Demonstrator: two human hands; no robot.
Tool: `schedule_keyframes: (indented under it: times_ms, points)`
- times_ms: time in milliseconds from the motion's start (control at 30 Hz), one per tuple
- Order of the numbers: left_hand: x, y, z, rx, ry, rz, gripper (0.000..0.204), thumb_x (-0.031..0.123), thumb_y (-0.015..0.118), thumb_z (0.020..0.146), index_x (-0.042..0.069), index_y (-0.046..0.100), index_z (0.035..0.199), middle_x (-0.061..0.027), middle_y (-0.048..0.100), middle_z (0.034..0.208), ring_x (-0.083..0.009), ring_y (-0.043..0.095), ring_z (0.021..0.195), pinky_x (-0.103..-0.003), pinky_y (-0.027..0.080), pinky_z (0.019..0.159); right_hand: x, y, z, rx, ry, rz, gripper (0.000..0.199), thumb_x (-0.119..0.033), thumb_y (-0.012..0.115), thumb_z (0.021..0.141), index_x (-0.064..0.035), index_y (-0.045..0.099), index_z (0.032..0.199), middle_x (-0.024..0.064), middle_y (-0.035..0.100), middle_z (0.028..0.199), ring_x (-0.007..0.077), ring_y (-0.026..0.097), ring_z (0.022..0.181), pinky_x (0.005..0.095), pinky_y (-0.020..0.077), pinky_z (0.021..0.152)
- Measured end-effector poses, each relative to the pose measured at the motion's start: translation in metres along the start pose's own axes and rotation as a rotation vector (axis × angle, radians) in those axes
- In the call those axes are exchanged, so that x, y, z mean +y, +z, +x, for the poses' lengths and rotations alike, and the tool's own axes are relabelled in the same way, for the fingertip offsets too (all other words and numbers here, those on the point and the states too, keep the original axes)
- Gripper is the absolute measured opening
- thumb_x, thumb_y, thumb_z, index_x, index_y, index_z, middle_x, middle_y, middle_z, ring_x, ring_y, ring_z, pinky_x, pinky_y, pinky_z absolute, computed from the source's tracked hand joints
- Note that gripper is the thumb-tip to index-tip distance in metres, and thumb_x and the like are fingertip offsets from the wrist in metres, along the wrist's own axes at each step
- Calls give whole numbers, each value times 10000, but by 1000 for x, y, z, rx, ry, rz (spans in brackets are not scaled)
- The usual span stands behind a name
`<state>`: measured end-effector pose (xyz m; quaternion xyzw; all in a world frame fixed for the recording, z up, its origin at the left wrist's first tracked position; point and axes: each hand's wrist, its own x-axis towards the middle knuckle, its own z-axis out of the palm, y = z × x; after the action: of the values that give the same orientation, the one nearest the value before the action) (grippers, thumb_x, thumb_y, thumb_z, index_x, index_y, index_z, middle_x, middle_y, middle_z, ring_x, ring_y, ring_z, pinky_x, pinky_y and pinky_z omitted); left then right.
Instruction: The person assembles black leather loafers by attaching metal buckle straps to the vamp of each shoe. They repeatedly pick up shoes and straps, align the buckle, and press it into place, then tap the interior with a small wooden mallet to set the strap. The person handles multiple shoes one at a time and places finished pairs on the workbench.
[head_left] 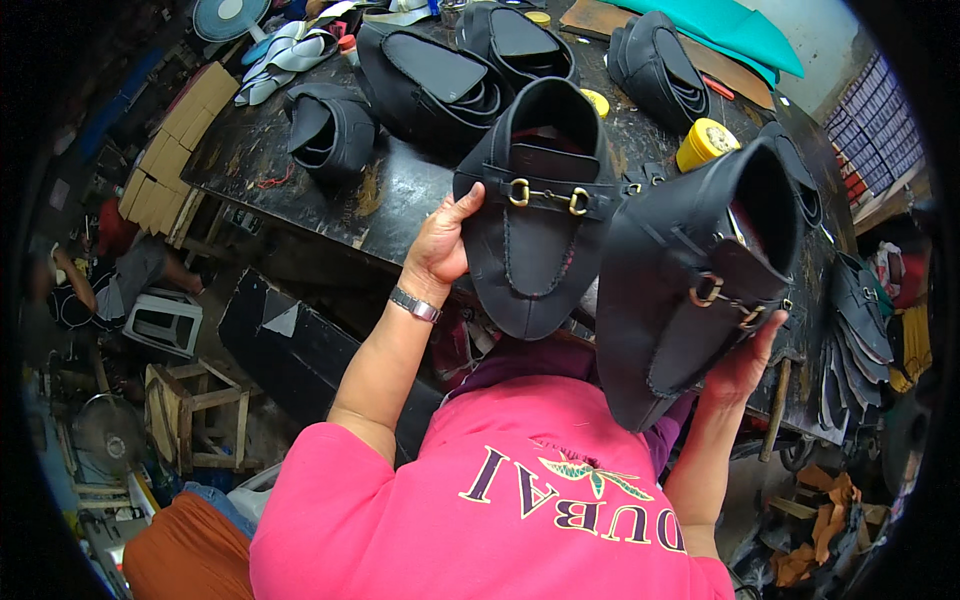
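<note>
Your left shoe upper [540, 250] and right shoe upper [655, 280] are black, each with a gold-coloured buckle [549, 194]. Your shirt [420, 520] is bright pink with dark, pale-edged lettering [537, 500] and a green motif [597, 480]; your watch [415, 305] is silver. Your black table [390, 215] has brown blotches. Far right, you see a yellow pot [700, 150], a teal sheet [745, 42] and a blue-and-white gridded panel [875, 118].

Gap between uppers [535, 250], jar [705, 147] beyond

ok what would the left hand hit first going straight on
The black shoe upper in the left hand; beyond that, probably the bundled black uppers on the table, though depth is unclear.
</note>
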<state>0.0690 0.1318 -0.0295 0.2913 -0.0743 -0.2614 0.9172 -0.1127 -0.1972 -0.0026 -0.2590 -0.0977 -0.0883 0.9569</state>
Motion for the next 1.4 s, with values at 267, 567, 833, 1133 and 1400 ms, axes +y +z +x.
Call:
schedule_keyframes:
  times_ms: [267, 567, 833, 1133, 1400]
  points:
    - [-53, 28, 2, -308, -139, 53, 394, 145, 612, 965, 64, 516, 1338, -105, 618, 1254, -224, 634, 1103, -388, 536, 941, 17, 5, 54, 86, 20, -154, 477, -363, 628, 947, -59, 552, 1306, 82, 652, 1231, 232, 628, 1110, 420, 474, 1001]
    - [-71, 16, -6, -226, -217, -60, 484, 297, 548, 998, 56, 453, 1408, -137, 552, 1357, -241, 570, 1210, -410, 477, 1025, 23, -8, 10, 358, 328, -648, 345, -212, 701, 894, -40, 607, 1178, 71, 695, 1076, 143, 688, 861, 293, 571, 701]
    - [-61, 31, -5, -162, -259, 186, 625, 158, 734, 843, 33, 456, 1388, -124, 589, 1302, -232, 607, 1153, -393, 493, 1001, 14, 5, 6, 321, 453, -1245, 234, -157, 801, 790, -33, 661, 930, 27, 643, 702, 72, 526, 529, 225, 415, 487]
    - [-65, 38, -4, -190, -306, 185, 564, 43, 717, 832, 25, 486, 1347, -107, 620, 1240, -221, 623, 1111, -377, 505, 982, 8, 65, 36, -181, -420, -2041, 528, -54, 720, 800, -49, 560, 1303, 169, 600, 1181, 314, 549, 1137, 408, 421, 992]
    - [-48, 15, -21, -38, -198, 208, 493, 75, 684, 858, 23, 510, 1317, -126, 628, 1227, -245, 634, 1097, -397, 522, 962, 31, 68, 31, -45, -526, -1801, 611, -44, 738, 794, -50, 526, 1366, 149, 577, 1271, 285, 486, 1266, 370, 389, 1058]
